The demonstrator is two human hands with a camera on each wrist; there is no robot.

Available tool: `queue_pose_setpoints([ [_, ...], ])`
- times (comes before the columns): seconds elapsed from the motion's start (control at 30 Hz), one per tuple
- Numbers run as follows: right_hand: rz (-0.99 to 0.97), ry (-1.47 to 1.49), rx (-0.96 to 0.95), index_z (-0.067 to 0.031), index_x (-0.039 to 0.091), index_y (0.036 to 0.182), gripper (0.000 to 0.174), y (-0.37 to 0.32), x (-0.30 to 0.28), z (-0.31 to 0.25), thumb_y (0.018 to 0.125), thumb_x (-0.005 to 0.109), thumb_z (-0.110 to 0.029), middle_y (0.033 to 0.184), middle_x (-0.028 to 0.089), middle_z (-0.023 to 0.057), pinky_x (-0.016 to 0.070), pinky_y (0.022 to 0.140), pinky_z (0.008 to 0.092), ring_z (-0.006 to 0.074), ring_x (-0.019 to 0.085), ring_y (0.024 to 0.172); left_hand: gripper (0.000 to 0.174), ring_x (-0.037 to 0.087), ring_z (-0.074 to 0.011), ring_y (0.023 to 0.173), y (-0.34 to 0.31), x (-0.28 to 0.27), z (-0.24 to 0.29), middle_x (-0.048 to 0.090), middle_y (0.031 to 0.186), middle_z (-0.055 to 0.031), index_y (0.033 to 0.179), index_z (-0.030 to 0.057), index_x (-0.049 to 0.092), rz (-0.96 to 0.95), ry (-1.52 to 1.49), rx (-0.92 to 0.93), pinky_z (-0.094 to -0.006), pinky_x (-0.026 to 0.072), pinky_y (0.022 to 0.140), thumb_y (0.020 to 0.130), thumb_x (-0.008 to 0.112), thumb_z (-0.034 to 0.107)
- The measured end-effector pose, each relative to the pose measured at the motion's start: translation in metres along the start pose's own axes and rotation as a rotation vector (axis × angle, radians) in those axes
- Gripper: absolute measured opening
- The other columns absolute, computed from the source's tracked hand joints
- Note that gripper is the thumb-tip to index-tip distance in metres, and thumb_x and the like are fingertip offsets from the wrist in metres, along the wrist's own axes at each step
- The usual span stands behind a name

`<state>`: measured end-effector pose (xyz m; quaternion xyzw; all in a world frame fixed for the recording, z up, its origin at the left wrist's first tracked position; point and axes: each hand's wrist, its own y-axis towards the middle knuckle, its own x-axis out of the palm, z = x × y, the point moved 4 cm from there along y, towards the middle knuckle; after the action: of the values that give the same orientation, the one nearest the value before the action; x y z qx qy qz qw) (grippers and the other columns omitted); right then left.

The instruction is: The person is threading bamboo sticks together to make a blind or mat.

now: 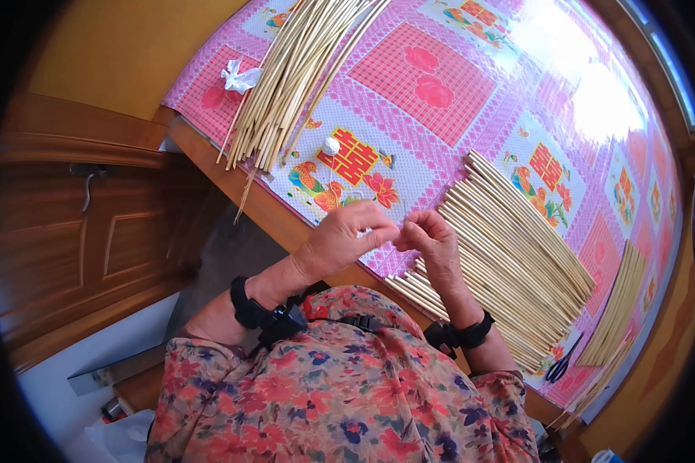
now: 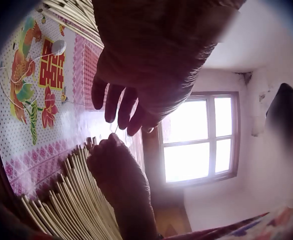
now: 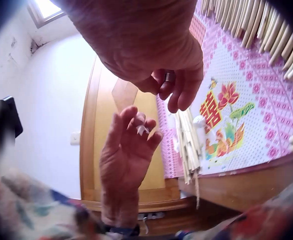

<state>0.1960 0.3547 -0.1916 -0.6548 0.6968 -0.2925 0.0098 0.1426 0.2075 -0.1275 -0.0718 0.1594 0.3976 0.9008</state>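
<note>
My left hand (image 1: 354,233) and right hand (image 1: 434,245) meet above the table's near edge, fingertips close together. Between them, a thin white thread (image 2: 117,128) shows in the left wrist view, its end pinched by the right thumb and finger. In the right wrist view, a white scrap (image 3: 142,129) sits at the curled fingers of the left hand. A small white ball of thread (image 1: 330,147) lies on the patterned tablecloth (image 1: 417,85), loose thread trailing from it. Beside the right hand, a row of straw-coloured sticks (image 1: 510,255) lies side by side.
A loose bundle of thin sticks (image 1: 293,85) lies at the far left, with crumpled white paper (image 1: 241,76) against it. Dark-handled scissors (image 1: 562,363) and a smaller stick bundle (image 1: 616,305) lie at the right. A wooden door (image 1: 93,224) stands left of the table.
</note>
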Motion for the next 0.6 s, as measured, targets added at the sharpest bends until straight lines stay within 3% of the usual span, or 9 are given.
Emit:
queue_pose_setpoints([
  [0.03,0.053,-0.110,0.004,-0.0025,0.052,0.088,0.010,0.008,-0.016,0.010,0.083,0.056,-0.010,0.072,0.057,0.0035,0.0472,0.057,0.0212,0.0105,0.058,0.064,0.012,0.052,-0.0198,0.088,-0.002,0.002,-0.007,0.059,0.085,-0.0047,0.083,0.0060,0.063,-0.113,0.197,0.079,-0.0335,0.0380,0.080,0.078,0.060,0.016],
  [0.13,0.178,-0.455,-0.071,-0.0013,0.054,0.085,0.008,0.025,-0.047,0.016,0.080,0.057,-0.007,0.064,0.055,0.0028,0.0447,0.052,0.0206,0.0079,0.055,0.059,0.015,0.052,-0.0212,0.089,-0.011,-0.004,-0.030,0.059,0.088,-0.0053,0.082,0.0053,0.062,-0.064,0.519,0.099,-0.0333,0.0366,0.083,0.076,0.060,0.019],
  [0.2,0.180,-0.701,-0.134,-0.0005,0.055,0.085,0.010,0.034,-0.053,0.011,0.077,0.059,-0.005,0.064,0.056,0.0055,0.0442,0.052,0.0237,0.0104,0.055,0.058,0.012,0.053,-0.0201,0.089,-0.010,-0.017,-0.045,0.058,0.090,-0.0059,0.081,0.0050,0.061,0.004,0.505,0.110,-0.0306,0.0387,0.081,0.075,0.061,0.016],
  [0.23,0.222,-0.847,-0.240,-0.0013,0.055,0.083,0.010,0.039,-0.053,0.009,0.076,0.059,-0.006,0.068,0.058,0.0101,0.0450,0.055,0.0318,0.0203,0.057,0.060,0.010,0.053,-0.0196,0.086,-0.008,-0.029,-0.046,0.058,0.089,-0.0063,0.079,0.0047,0.061,0.108,0.427,0.049,-0.0296,0.0403,0.078,0.075,0.061,0.014],
  [0.27,0.218,-0.848,-0.244,-0.0013,0.055,0.083,0.010,0.046,-0.052,0.011,0.076,0.059,-0.006,0.068,0.058,0.0101,0.0450,0.055,0.0318,0.0203,0.057,0.060,0.008,0.054,-0.0192,0.084,-0.005,-0.040,-0.048,0.058,0.088,-0.0068,0.078,0.0045,0.060,0.211,0.348,-0.010,-0.0286,0.0419,0.074,0.075,0.061,0.012],
  [0.37,0.230,-1.268,-0.425,-0.0063,0.054,0.085,0.010,0.065,-0.036,0.005,0.077,0.055,-0.013,0.083,0.057,0.0142,0.0445,0.063,0.0421,0.0338,0.056,0.073,0.014,0.054,-0.0238,0.078,0.005,-0.068,-0.077,0.057,0.083,-0.0082,0.072,0.0048,0.058,0.472,0.279,-0.123,-0.0324,0.0429,0.067,0.073,0.062,0.018],
  [0.4,0.228,-1.270,-0.431,-0.0063,0.054,0.085,0.010,0.072,-0.033,0.004,0.077,0.055,-0.013,0.083,0.057,0.0142,0.0445,0.063,0.0421,0.0338,0.056,0.073,0.014,0.054,-0.0238,0.078,0.011,-0.075,-0.087,0.057,0.083,-0.0082,0.072,0.0048,0.058,0.478,0.279,-0.120,-0.0324,0.0429,0.067,0.073,0.062,0.018],
  [0.47,0.270,-1.410,-0.372,-0.0076,0.053,0.087,0.010,0.084,-0.031,0.005,0.078,0.054,-0.013,0.083,0.056,0.0135,0.0451,0.064,0.0408,0.0322,0.057,0.074,0.022,0.055,-0.0262,0.077,0.018,-0.085,-0.124,0.057,0.083,-0.0132,0.071,0.0031,0.056,0.372,0.296,-0.587,-0.0324,0.0438,0.068,0.071,0.065,0.023],
  [0.6,0.296,-1.530,-0.496,-0.0058,0.051,0.082,0.006,0.107,-0.044,0.012,0.077,0.049,-0.008,0.081,0.055,0.0130,0.0450,0.066,0.0395,0.0303,0.055,0.075,0.032,0.056,-0.0300,0.076,0.029,-0.066,-0.152,0.057,0.082,-0.0140,0.074,0.0019,0.057,0.410,0.680,-0.523,-0.0390,0.0448,0.069,0.068,0.067,0.031],
])
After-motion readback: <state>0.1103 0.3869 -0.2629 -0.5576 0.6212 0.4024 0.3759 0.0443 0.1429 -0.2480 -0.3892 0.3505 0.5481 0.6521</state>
